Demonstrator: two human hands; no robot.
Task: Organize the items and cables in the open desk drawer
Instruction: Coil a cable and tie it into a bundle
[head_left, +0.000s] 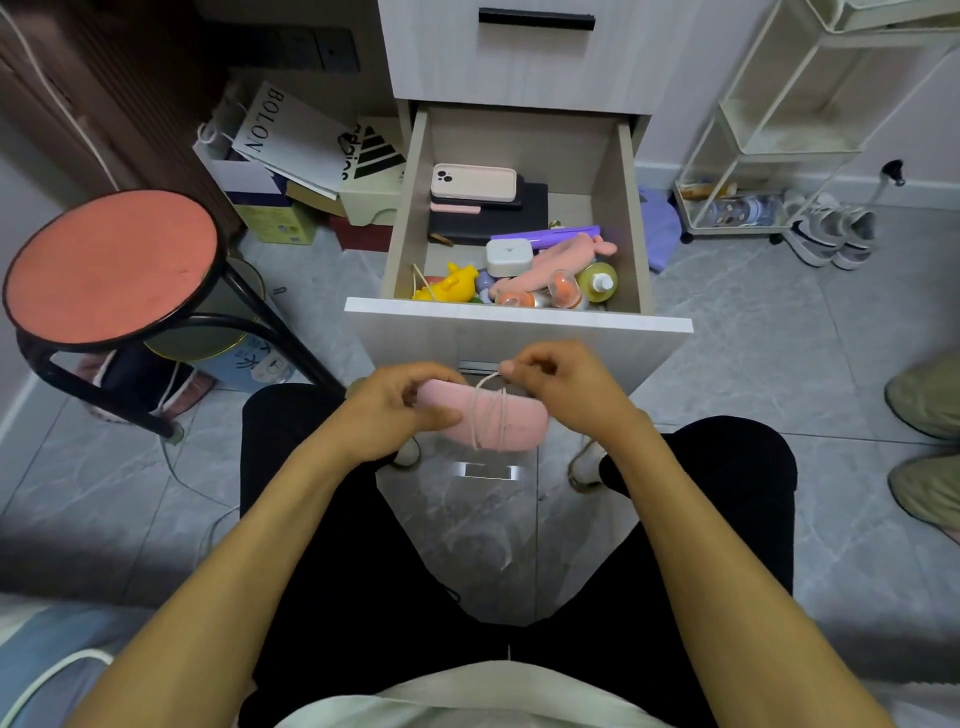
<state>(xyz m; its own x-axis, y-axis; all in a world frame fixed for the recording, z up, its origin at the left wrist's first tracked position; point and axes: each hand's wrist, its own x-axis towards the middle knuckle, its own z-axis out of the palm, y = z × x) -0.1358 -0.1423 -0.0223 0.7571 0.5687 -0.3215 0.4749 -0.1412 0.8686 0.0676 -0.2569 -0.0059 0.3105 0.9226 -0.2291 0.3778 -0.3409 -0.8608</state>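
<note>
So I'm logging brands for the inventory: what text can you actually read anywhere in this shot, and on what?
"BOLON": on the white paper bag left of the drawer.
"adidas", partly hidden, with the stripe logo: on the bag beside it.
Characters on the blue tin under the stool: too blurred to read.
Nothing readable in the drawer.

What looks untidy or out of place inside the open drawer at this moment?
The front of the drawer is a loose heap: a yellow toy, a white case and a bottle lying on its side. The phones behind are stacked neatly.
</note>
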